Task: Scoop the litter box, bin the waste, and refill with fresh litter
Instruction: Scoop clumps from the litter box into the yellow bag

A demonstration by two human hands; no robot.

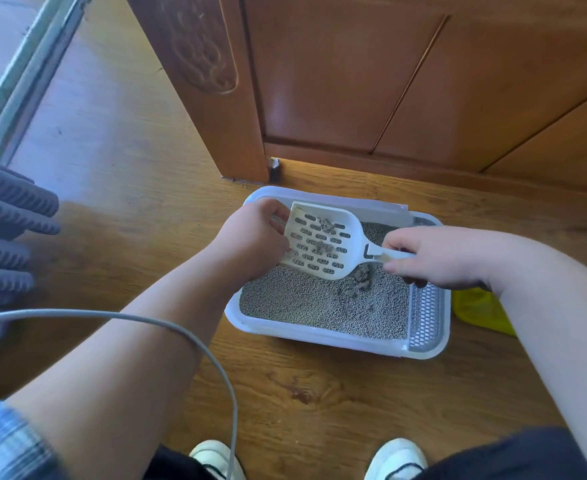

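A white rectangular litter box (320, 336) sits on the wooden floor (129, 168) near the middle of the view, its far side close to a wooden door (354, 81) at 12 o'clock. It holds fine grey litter (302, 303), and a grey mesh panel (425, 317) runs along its 3 o'clock end. A dark, lumpy clump (361, 280) lies on the litter just below the neck of the scoop.

The scoop (320, 244) is white and slotted, held a little above the litter over the box's far half, with its wide mouth toward 10 o'clock and its handle toward 3 o'clock. A few small grey clumps rest on its slots.

Both forearms are bare and reach forward from 6 o'clock. The right hand (437, 258) comes in from 3 o'clock, knuckles up, its fingers and thumb wrapped tightly round the handle. The left hand (250, 237) is over the box's 9 o'clock rim, its fingers curled at the scoop's wide front edge with the thumb on top, gripping that edge.

A yellow-green object (479, 308) lies on the floor at 3 o'clock of the box, partly hidden by the right forearm. Grey ribbed fabric (4, 237) fills the 9 o'clock edge, a grey cable (195, 341) loops over the left arm, and white shoes (216, 459) show at 6 o'clock.
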